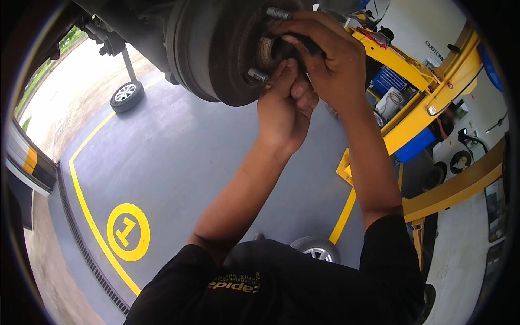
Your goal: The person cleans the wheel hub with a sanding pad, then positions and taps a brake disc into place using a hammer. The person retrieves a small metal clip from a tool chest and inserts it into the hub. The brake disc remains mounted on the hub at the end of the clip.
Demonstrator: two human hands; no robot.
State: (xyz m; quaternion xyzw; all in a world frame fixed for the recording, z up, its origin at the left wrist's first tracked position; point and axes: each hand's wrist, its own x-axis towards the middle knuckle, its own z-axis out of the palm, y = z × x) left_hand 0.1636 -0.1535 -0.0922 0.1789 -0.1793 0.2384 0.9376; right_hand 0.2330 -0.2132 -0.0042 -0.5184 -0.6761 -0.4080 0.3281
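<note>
Above me hangs a dark, round brake drum (216, 65) on the underside of a raised vehicle. Threaded wheel studs stick out of its face, an upper stud (278, 13) and a lower stud (258, 75). A rusty hub centre (265, 51) lies between them. My left hand (281, 111) reaches up beside the lower stud, its fingers curled and thumb raised at the hub; what it grips is hidden. Bent over the hub from the right, my right hand (341, 62) pinches a small dark flat piece (311, 45), whose kind I cannot make out.
One loose wheel (128, 95) lies on the grey floor at far left, another wheel (318, 250) near my body. To the right stand a yellow lift arm (401, 60), a blue bin (416, 145) and a white vehicle (452, 260). Yellow lines (86, 197) mark the floor.
</note>
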